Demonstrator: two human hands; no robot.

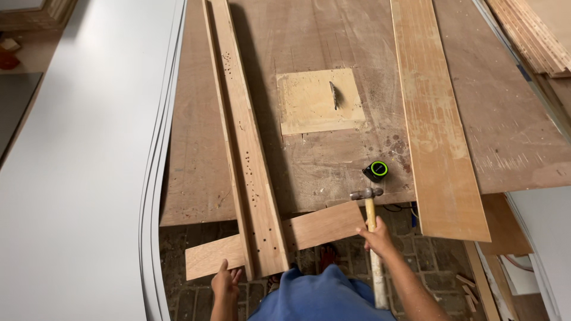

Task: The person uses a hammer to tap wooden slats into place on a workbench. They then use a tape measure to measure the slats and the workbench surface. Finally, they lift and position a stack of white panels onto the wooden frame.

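Observation:
My right hand (377,239) grips the pale wooden handle of a hammer (370,208), whose steel head rests at the table's near edge. My left hand (225,280) presses against the lower left edge of a short cross board (315,229) that runs under a long upright fence board (253,154) full of small holes. A black and green tape measure (376,171) lies just above the hammer head.
A saw blade (334,95) pokes up through a pale insert in the brown table top (321,154). A long plank (437,119) lies at the right. Large white sheets (89,178) lean at the left. Stacked strips sit at the top right; brick floor below.

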